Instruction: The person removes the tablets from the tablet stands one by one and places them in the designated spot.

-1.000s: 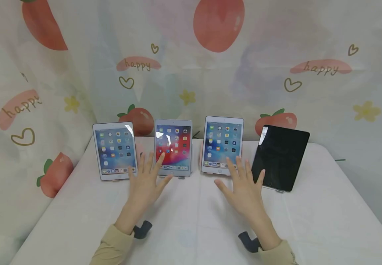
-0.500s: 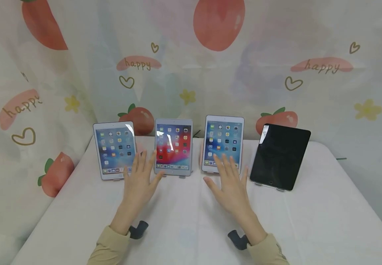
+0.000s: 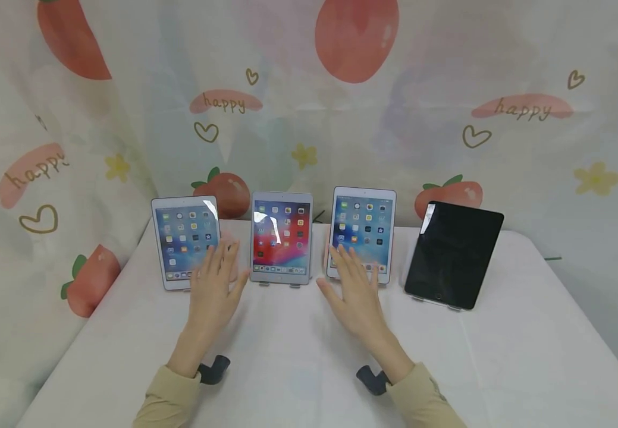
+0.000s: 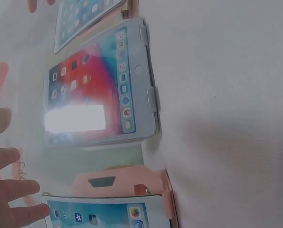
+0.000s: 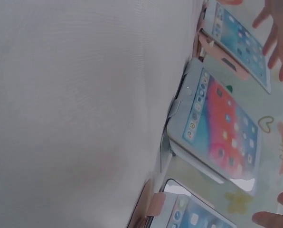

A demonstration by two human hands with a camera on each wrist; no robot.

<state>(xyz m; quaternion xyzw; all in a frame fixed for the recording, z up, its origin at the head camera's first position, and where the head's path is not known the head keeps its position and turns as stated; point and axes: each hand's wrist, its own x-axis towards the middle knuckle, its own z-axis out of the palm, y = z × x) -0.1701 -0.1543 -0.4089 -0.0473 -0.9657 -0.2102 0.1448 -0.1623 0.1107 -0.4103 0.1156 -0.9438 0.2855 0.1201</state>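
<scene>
My left hand (image 3: 209, 300) is held above the table with its fingers extended. It overlaps the lower right corner of the leftmost white tablet (image 3: 177, 232) in the head view. Likewise, my right hand (image 3: 355, 297) has straight fingers and covers the bottom of another white tablet (image 3: 364, 217). Neither hand grips anything; whether fingertips touch the screens cannot be told. Between the hands stands a tablet with a red and blue screen (image 3: 281, 238), also in the left wrist view (image 4: 99, 85). A dark-screened black tablet (image 3: 455, 252) leans at the right.
The tablets stand tilted in a row on stands on a white-covered table (image 3: 298, 368). A pink stand (image 4: 127, 183) shows in the left wrist view. Behind hangs a printed cloth (image 3: 394, 131) with fruit and hearts. Dark curved pieces (image 3: 215, 370) sit at both wrists.
Both hands have moved left, staying open. The right hand has shifted off the black tablet to the white tablet beside it; the left has moved away from the red-and-blue screen. The tablets stay in place.
</scene>
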